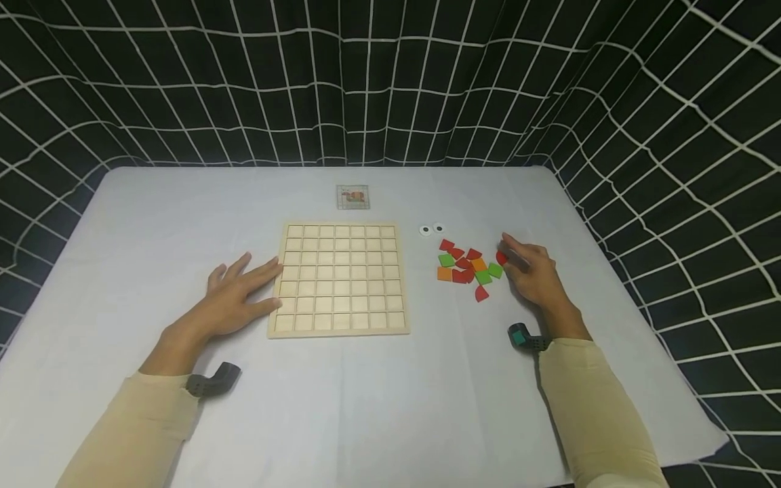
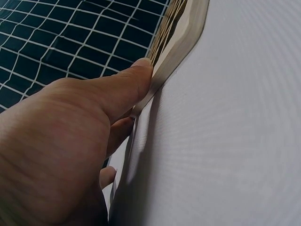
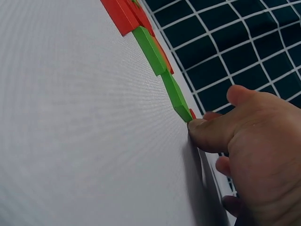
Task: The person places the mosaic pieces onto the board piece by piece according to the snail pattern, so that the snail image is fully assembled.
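Note:
A pale wooden grid board (image 1: 342, 335) lies flat on the white table. My left hand (image 1: 228, 303) rests at its left edge with fingers spread and fairly straight, thumb and fingertip touching the frame. The left wrist view shows the thumb (image 2: 134, 82) against the board's rim (image 2: 181, 49). Right of the board is a loose cluster of red, orange and green flat pieces. At the cluster's right side my right hand (image 1: 533, 274) pinches a red rounded piece (image 1: 502, 257), beside a green square (image 1: 495, 270). In the right wrist view the hand mostly hides that red piece.
Two white discs with black dots (image 1: 432, 229) lie above the pieces. A small picture card (image 1: 352, 197) lies beyond the board. One red piece (image 1: 481, 293) sits nearest me. Black cloth with white netting (image 1: 366, 88) surrounds the white table (image 1: 378, 407).

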The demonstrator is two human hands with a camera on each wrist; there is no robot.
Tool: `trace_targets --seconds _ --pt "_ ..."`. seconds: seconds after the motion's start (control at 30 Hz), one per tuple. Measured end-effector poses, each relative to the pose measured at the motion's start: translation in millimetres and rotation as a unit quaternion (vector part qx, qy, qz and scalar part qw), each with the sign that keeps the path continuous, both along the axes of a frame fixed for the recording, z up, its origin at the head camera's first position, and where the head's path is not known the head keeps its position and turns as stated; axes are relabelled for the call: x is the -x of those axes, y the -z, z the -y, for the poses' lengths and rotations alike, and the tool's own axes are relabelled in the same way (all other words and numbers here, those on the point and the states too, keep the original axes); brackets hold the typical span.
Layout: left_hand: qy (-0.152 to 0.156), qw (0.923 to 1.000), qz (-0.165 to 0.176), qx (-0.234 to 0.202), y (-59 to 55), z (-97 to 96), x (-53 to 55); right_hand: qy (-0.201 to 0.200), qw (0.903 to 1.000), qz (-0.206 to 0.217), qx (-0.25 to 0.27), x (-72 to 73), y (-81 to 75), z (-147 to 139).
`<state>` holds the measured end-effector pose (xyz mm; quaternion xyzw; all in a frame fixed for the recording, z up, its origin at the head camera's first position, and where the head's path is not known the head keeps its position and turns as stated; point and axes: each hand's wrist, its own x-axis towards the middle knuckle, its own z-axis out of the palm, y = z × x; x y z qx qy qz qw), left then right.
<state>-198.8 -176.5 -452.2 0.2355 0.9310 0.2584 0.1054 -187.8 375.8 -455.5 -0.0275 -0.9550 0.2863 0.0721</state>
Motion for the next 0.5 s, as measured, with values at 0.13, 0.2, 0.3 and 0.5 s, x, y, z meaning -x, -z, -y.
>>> trace_targets --seconds 0.13,0.2,0.3,0.5 --pt "0.001 1.0 -0.002 -0.007 0.7 1.8 -0.1 -0.003 0.9999 0.011 -0.003 2.2 0.1 1.6" --pt "0.0 1.0 -0.004 -0.009 1.3 2.1 -0.4 -0.005 0.9999 0.01 -0.004 2.2 0.5 1.7" --pt "0.0 0.9999 -0.008 -0.009 1.3 2.0 -0.3 -0.01 0.9999 -0.003 -0.002 2.0 0.5 1.1" --pt "-0.004 1.0 -0.005 -0.003 1.4 2.1 -1.0 0.004 0.9996 -0.026 0.0 1.5 -0.2 2.1"
